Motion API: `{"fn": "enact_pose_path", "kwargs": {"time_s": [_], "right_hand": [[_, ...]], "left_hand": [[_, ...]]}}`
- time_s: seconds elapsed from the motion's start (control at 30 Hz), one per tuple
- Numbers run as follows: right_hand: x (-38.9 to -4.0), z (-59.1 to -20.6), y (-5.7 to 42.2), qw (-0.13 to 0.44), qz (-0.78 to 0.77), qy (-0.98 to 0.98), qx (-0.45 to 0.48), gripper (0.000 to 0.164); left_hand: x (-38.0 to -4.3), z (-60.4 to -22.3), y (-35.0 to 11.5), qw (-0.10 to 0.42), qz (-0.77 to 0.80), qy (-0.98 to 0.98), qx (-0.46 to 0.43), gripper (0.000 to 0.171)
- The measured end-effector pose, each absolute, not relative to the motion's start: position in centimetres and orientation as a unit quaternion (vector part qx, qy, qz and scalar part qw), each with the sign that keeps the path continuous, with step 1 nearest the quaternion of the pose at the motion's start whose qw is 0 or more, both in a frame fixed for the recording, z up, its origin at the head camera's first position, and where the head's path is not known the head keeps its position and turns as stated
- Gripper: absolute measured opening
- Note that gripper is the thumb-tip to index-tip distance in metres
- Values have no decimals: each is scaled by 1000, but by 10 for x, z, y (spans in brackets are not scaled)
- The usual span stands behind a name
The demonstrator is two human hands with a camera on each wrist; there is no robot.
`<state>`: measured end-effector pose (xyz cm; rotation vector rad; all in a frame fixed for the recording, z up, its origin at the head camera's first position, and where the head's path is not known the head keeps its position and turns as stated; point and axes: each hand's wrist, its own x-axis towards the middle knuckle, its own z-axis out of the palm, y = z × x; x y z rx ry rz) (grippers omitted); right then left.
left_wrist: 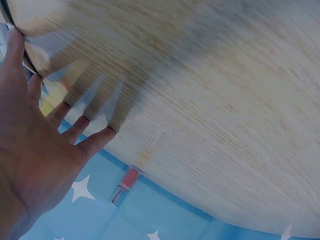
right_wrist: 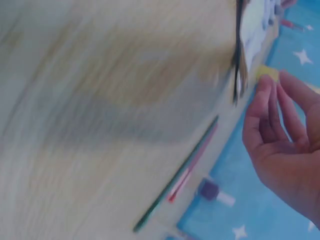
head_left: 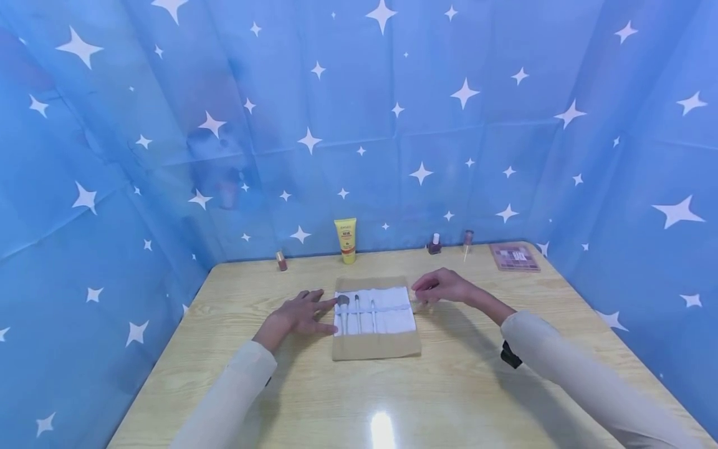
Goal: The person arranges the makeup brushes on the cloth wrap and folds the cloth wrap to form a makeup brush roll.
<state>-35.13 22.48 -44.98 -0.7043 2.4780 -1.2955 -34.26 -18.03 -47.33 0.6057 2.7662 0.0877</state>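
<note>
touching brush roll (head_left: 376, 347) mid-frame with spread-fingered left hand (head_left: 303, 313). curving right hand (head_left: 443, 287) by its right edge; cannot tell if gripping.

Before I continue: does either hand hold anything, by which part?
The left hand holds nothing, just touching the brush roll; whether the right hand pinches anything can't be told.

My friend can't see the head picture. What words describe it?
A left hand touches one side of an open cloth case with three brushes, a right hand near the other, on a wooden table. Behind are a yellow tube, purple bottle and starry blue curtain.
</note>
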Motion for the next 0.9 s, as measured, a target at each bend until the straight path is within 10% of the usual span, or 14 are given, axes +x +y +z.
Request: {"fn": "enact_pose_path", "kwargs": {"time_s": [0.9], "right_hand": [[-359,-433,330,119,-415,888,-159,36]], "left_hand": [[-343,-472,-180,161,37,963,215,83]]}}
